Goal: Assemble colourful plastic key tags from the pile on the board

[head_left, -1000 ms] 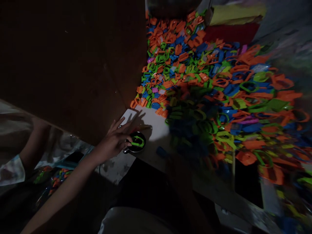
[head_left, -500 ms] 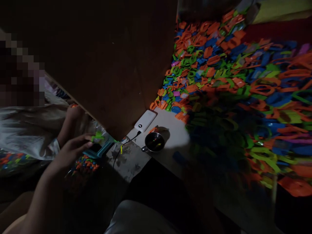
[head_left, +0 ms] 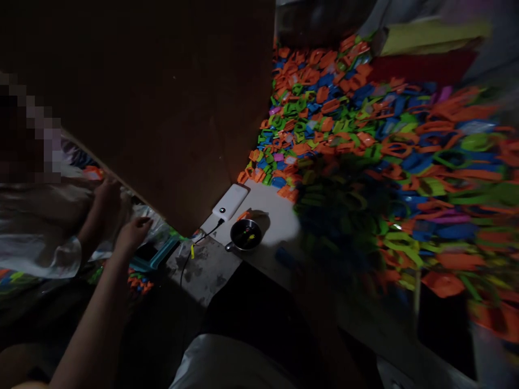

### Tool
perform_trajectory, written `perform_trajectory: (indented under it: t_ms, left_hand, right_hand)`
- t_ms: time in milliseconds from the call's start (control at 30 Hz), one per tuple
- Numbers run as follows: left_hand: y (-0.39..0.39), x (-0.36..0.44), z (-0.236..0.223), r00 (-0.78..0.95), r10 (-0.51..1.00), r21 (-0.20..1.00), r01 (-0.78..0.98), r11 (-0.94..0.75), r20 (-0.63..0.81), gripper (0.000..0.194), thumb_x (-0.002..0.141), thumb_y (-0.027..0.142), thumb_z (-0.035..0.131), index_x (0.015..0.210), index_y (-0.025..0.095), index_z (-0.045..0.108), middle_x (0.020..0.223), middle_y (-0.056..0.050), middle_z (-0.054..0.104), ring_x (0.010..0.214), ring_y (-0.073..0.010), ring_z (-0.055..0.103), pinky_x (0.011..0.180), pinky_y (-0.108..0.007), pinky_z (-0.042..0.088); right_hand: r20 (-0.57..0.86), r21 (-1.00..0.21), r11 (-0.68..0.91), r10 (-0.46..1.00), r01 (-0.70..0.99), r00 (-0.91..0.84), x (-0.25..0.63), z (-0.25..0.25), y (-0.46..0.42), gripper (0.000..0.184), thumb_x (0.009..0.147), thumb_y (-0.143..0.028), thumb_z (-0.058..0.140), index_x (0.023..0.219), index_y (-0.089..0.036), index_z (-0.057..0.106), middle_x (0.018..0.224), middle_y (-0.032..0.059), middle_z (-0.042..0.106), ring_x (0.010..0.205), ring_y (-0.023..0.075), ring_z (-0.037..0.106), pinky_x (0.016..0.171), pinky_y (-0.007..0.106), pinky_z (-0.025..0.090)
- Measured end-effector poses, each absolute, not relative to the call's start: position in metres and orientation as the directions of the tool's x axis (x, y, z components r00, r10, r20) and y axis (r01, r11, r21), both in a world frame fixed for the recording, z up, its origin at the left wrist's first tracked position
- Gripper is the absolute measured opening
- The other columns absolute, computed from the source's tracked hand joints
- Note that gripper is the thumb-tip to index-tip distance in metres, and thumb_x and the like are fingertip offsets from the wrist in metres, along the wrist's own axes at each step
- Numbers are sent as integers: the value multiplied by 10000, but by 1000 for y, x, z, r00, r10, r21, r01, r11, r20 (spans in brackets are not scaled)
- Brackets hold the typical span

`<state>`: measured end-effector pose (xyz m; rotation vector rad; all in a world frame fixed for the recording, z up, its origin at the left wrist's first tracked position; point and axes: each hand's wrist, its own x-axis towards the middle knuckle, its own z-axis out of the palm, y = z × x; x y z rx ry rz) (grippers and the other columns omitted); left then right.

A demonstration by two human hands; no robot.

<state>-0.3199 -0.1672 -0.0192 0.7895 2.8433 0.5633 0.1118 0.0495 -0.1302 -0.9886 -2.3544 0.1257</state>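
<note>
Blue piece (head_left: 286, 257) at right hand (head_left: 303, 283)

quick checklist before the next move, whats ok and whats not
1. Left hand free of pieces: cannot tell for certain; none shows at its partly curled fingers.
2. Right hand gripping the blue piece: cannot tell; they are close together, but contact is lost in the dark.
3. Light around the right hand: not ok; deep shadow covers it.
4. Metal cup upright: ok; it stands open side up on the white surface.
5. Cable plugged into the white power bank: ok.
</note>
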Motion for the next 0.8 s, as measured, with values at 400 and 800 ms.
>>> perform_trajectory:
  t_ms: [400, 800]
  left_hand:
    - [-86, -175, 73, -300, 954, 577, 778, 249, -8, 320, 825, 557, 553, 875, 298, 734, 978, -7, 723, 924, -231, 655, 836, -353, 544]
    - [2, -129, 8, -244, 970, -103, 965, 241, -19, 300, 711, 355, 738, 948, 171, 745, 1480, -138, 423, 1445, -435, 99, 1146, -638, 60]
  right_hand:
    - [412, -334, 685, 724, 647, -554, 111, -117, 47, 159, 932, -244, 438, 958, -185, 583, 899, 79, 626, 815, 221, 557, 722, 341, 410]
    - [369, -361, 657, 752, 661, -546, 111, -116, 46, 141, 908, -226, 471, 973, -195, 592, 908, 68, 632, 830, 225, 548, 742, 345, 392]
